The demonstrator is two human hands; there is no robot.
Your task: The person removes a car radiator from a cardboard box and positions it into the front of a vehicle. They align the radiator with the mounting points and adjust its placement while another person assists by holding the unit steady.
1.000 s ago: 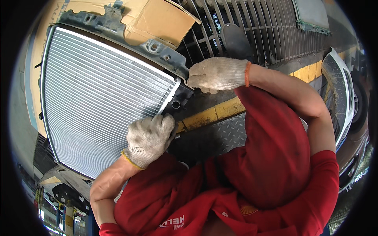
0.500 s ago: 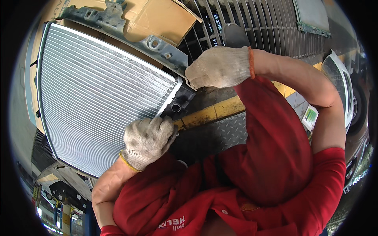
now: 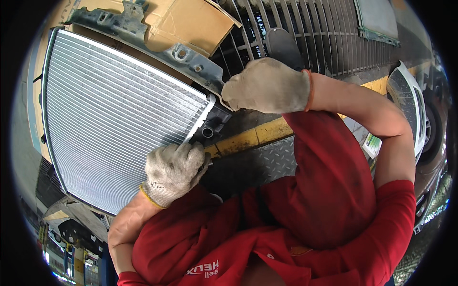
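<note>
A silver finned car radiator lies on cardboard at the left. Its right end has a black plastic tank with a round pipe stub. My left hand, in a knitted work glove, is closed over that end, below the stub, with its fingertips curled out of sight. Along the radiator's far edge runs a dark, worn metal bracket with bolt holes. My right hand, also gloved, is closed on the bracket's right end, beside the radiator's corner.
A brown cardboard box sits behind the bracket. Floor grating fills the far side, bordered by a yellow curb. Treadplate lies near my knees. A white bottle with a green label stands by my right arm, and a car is farther right.
The whole view has shifted slightly. Both hands keep the same holds, and the radiator and bracket show no clear movement relative to each other.
</note>
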